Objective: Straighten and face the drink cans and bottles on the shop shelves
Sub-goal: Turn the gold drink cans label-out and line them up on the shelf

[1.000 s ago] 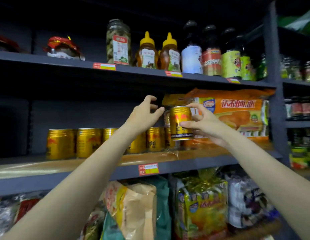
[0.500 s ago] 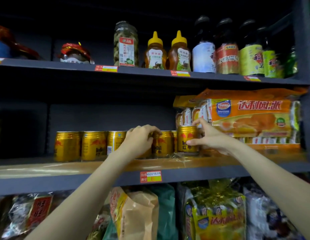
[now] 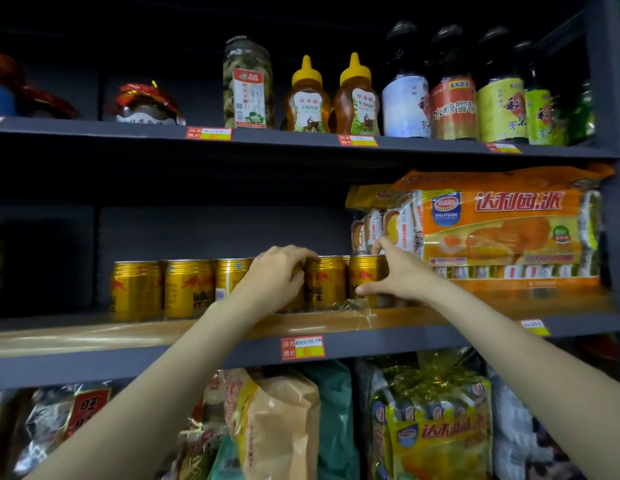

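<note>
On the middle shelf (image 3: 398,336), your left hand (image 3: 273,278) is gripping 1 gold can (image 3: 296,289); your right hand (image 3: 396,275) is pinching another can (image 3: 365,277). Probably rigid, slick, fairly heavy; hold the sides.

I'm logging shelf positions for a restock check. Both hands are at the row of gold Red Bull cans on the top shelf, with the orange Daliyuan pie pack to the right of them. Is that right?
Not quite: the gold Red Bull cans stand on the middle shelf, not the top one, which holds jars and bottles. The head view shows it. The rest holds: the left hand and right hand are at the row, with the orange Daliyuan pie pack to its right.
</note>
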Motion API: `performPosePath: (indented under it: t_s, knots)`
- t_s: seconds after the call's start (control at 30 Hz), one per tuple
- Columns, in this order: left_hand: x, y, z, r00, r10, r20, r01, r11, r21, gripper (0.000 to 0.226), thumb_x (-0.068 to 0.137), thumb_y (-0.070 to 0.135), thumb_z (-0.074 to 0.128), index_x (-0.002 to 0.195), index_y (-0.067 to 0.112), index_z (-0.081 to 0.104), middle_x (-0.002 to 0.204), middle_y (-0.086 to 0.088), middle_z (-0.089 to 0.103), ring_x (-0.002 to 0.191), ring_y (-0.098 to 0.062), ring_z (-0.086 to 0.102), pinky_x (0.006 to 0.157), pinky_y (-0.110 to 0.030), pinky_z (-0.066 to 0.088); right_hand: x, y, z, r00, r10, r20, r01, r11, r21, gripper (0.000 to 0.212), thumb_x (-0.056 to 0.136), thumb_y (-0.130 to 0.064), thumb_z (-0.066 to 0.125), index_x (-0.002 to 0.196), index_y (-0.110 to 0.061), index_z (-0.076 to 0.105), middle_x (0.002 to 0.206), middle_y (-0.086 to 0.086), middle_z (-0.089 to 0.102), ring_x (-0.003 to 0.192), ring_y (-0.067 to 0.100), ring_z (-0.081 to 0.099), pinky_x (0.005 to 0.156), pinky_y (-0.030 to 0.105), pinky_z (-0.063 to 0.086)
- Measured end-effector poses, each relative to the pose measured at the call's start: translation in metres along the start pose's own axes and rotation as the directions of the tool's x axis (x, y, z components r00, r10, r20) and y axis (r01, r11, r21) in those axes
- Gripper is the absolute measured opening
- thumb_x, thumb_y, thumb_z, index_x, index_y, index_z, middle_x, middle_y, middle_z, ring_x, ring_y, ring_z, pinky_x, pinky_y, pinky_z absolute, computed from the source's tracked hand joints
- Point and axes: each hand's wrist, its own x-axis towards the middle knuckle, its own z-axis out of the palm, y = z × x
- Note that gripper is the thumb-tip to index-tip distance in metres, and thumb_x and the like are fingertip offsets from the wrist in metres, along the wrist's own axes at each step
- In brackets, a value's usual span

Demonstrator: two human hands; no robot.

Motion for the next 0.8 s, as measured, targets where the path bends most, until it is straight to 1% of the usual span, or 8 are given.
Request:
performPosePath:
  t_s: [0.1, 0.2, 0.27, 0.37, 0.5, 0.63, 0.7, 0.8]
  knots:
    - [-0.006, -0.02, -0.011, 0.994, -0.011, -0.106, 0.024, 0.993, 0.119, 0.037, 0.096, 0.018, 0.042, 0.131, 0.024, 0.048, 0.132, 0.005, 0.053, 0.128, -0.014, 0.042, 0.115, -0.035, 0.011, 0.005, -0.005, -0.006, 1.0, -0.012, -0.001, 0.012, 0.998, -0.065, 0.054, 0.076, -0.043, 0.075, 0.11, -0.024, 0.038, 0.108, -0.003, 0.046, 0.091, 0.012, 0.048, 0.067, 0.024, 0.037]
    - [-0.015, -0.041, -0.018, 0.999, -0.018, -0.051, 0.026, 0.986, 0.163, 0.04, 0.097, 0.021, 0.041, 0.136, 0.028, 0.042, 0.136, 0.007, 0.049, 0.131, -0.012, 0.038, 0.114, -0.031, 0.009, 0.018, -0.021, -0.013, 0.988, -0.143, -0.066, 0.135, 0.985, -0.107, 0.056, 0.077, -0.045, 0.073, 0.121, -0.024, 0.046, 0.131, 0.002, 0.044, 0.115, 0.018, 0.044, 0.086, 0.028, 0.038]
    - [-0.017, -0.047, -0.018, 0.999, 0.001, -0.033, 0.004, 0.989, 0.147, 0.042, 0.097, 0.021, 0.04, 0.138, 0.031, 0.038, 0.137, 0.009, 0.047, 0.13, -0.011, 0.037, 0.113, -0.029, 0.011, 0.027, -0.037, -0.008, 0.981, -0.187, 0.059, 0.191, 0.98, -0.061, 0.067, 0.077, -0.046, 0.072, 0.133, -0.028, 0.041, 0.142, 0.001, 0.041, 0.126, 0.018, 0.042, 0.097, 0.029, 0.039]
    - [-0.016, -0.047, -0.017, 0.998, 0.009, -0.055, -0.001, 0.99, 0.14, 0.043, 0.097, 0.021, 0.038, 0.138, 0.032, 0.038, 0.137, 0.011, 0.046, 0.128, -0.01, 0.038, 0.111, -0.029, 0.014, 0.038, -0.05, 0.011, 0.976, -0.086, 0.198, 0.126, 0.971, -0.202, 0.079, 0.075, -0.059, 0.067, 0.14, -0.031, 0.032, 0.145, 0.001, 0.041, 0.129, 0.021, 0.042, 0.101, 0.036, 0.037]
    - [-0.017, -0.049, -0.013, 0.997, 0.02, -0.07, -0.008, 0.987, 0.162, 0.044, 0.097, 0.022, 0.036, 0.139, 0.034, 0.035, 0.14, 0.014, 0.042, 0.129, -0.009, 0.035, 0.111, -0.03, 0.015, 0.041, -0.05, 0.023, 0.993, -0.022, 0.113, 0.065, 0.914, -0.4, 0.073, 0.074, -0.071, 0.057, 0.133, -0.032, 0.04, 0.139, -0.003, 0.048, 0.128, 0.021, 0.042, 0.108, 0.044, 0.021]
    - [-0.017, -0.047, -0.012, 0.997, 0.03, -0.077, -0.016, 0.985, 0.175, 0.045, 0.097, 0.02, 0.034, 0.141, 0.031, 0.035, 0.141, 0.012, 0.041, 0.13, -0.01, 0.035, 0.113, -0.033, 0.014, 0.033, -0.046, 0.018, 0.996, -0.068, 0.055, 0.077, 0.981, -0.178, 0.058, 0.072, -0.057, 0.071, 0.12, -0.034, 0.048, 0.128, -0.006, 0.054, 0.123, 0.018, 0.045, 0.111, 0.043, 0.023]
    - [-0.018, -0.047, -0.012, 0.996, 0.04, -0.078, -0.026, 0.985, 0.17, 0.045, 0.098, 0.02, 0.033, 0.141, 0.03, 0.035, 0.141, 0.011, 0.041, 0.129, -0.01, 0.036, 0.113, -0.033, 0.014, 0.025, -0.046, 0.014, 0.997, -0.077, -0.023, 0.079, 0.993, 0.087, 0.055, 0.071, -0.042, 0.078, 0.116, -0.031, 0.049, 0.12, -0.004, 0.053, 0.114, 0.015, 0.049, 0.091, 0.033, 0.045]
    - [-0.019, -0.05, -0.012, 0.997, 0.039, -0.069, -0.031, 0.992, 0.122, 0.044, 0.098, 0.021, 0.034, 0.14, 0.03, 0.037, 0.139, 0.011, 0.044, 0.128, -0.01, 0.037, 0.112, -0.031, 0.014, 0.01, -0.049, 0.005, 0.984, -0.045, -0.172, 0.109, 0.916, 0.385, 0.047, 0.074, -0.027, 0.078, 0.113, -0.026, 0.051, 0.116, -0.005, 0.05, 0.103, 0.011, 0.048, 0.067, 0.015, 0.041]
